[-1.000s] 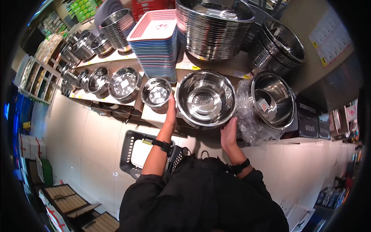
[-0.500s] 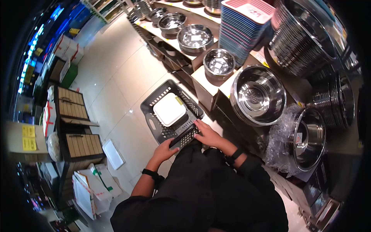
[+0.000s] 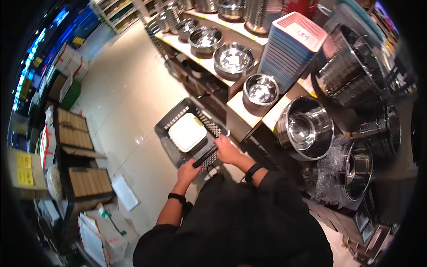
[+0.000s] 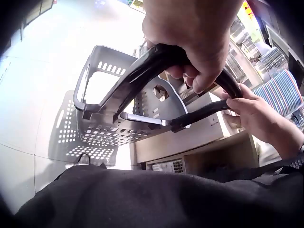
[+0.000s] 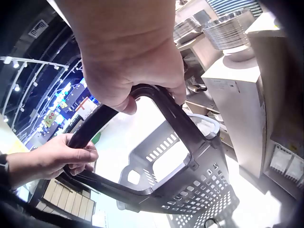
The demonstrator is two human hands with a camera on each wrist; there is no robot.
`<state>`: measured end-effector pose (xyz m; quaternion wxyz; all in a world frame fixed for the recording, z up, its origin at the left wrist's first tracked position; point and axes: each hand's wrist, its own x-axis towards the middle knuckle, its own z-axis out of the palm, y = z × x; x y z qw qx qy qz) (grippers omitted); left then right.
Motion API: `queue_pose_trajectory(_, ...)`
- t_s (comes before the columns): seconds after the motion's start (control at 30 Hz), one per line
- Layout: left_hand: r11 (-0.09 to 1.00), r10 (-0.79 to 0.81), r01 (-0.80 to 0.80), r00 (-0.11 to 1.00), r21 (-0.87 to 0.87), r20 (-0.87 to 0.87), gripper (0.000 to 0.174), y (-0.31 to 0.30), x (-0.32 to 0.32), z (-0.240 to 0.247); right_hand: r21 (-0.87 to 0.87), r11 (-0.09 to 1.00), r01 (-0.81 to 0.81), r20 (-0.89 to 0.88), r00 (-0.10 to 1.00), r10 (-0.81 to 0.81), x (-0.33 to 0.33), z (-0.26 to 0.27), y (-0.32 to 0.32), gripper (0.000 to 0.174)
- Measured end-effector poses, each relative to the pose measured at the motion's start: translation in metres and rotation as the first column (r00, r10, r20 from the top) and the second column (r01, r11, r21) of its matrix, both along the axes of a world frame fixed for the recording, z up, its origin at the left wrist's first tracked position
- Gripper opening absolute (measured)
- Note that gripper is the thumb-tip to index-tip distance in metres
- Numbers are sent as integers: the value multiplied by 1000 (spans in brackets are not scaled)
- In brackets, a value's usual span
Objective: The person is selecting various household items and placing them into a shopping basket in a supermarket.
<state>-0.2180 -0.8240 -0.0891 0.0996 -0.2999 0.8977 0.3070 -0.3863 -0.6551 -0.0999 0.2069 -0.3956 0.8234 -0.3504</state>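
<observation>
A grey perforated basket [image 3: 163, 131] hangs in front of the person, with a white square item [image 3: 187, 132] lying inside. The left hand [image 3: 187, 172] grips one end of the black handle [image 3: 205, 158], and the right hand [image 3: 227, 150] holds its other end. In the left wrist view the left hand [image 4: 192, 38] has its fingers wrapped round the handle [image 4: 137, 76], the right hand [image 4: 266, 116] at the far bend. The right wrist view shows the right hand [image 5: 133, 71] curled over the handle [image 5: 175, 114], with the left hand [image 5: 59, 156] across from it.
Along the right runs a shelf holding steel bowls [image 3: 233, 60], a large steel basin [image 3: 311, 129], stacked plastic trays [image 3: 291, 44] and a plastic-wrapped basin [image 3: 359, 167]. Wooden-fronted cabinets [image 3: 91, 181] and boxes stand at the left, with tiled floor [image 3: 129, 95] between.
Both hands have left the sides of the large steel basin and taken hold of the basket handle. The head view has swung, moving the shelf to the right. Lately the basket has shifted slightly left.
</observation>
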Motion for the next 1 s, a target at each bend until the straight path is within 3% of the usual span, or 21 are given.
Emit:
queue_pose_trajectory(0.07,1000,14,-14,999,-21,31,36,-17,5,0,-10,999,-44,16,999,44,4,-12,-23,40)
queue_pose_trajectory(0.2,1000,1,-1,1000,23,-7,37,-63,-25,0,-7,1000,20,-35,999,-20,-17,0,-66,40)
queue_pose_trajectory(0.33,1000,-7,7,999,-1,-41,36,-95,-47,-10,70,994,89,20,996,-90,-31,3,-85,54)
queue_pose_trajectory(0.47,1000,-7,7,1000,7,6,37,-120,-64,-9,-15,996,85,97,992,-83,-52,5,-65,63)
queue_pose_trajectory(0.5,994,53,-58,997,97,47,38,-134,-71,-7,-62,995,73,102,993,-67,-58,2,-52,67)
queue_pose_trajectory(0.57,990,65,-64,998,126,0,37,-157,-78,-28,-103,963,250,133,963,-235,-73,5,-14,66)
queue_pose_trajectory(0.63,999,19,-20,1000,48,19,39,-152,-83,-3,-90,944,318,136,943,-305,-78,14,2,65)
queue_pose_trajectory(0.73,984,57,-57,998,166,5,47,-162,-97,7,-140,806,575,201,814,-546,-94,21,32,67)
queue_pose_trajectory(0.77,983,59,-68,997,170,55,49,-165,-105,10,-209,685,698,234,715,-658,-106,25,42,67)
queue_pose_trajectory(0.83,983,29,-46,995,178,95,54,-154,-115,33,-266,604,751,319,660,-680,-109,29,46,66)
queue_pose_trajectory(0.87,980,-29,33,999,198,-22,58,-161,-146,15,-305,544,782,310,622,-719,-124,29,48,65)
queue_pose_trajectory(0.9,968,-43,65,995,241,-95,63,-165,-131,-11,-316,537,782,329,621,-711,-121,32,49,65)
queue_pose_trajectory(0.97,973,-228,232,948,-12,-222,70,-133,-170,23,-321,506,801,304,593,-746,-133,26,49,65)
queue_pose_trajectory(1.0,967,-233,252,924,25,-303,67,-113,-177,25,-302,518,801,311,596,-740,-132,27,50,67)
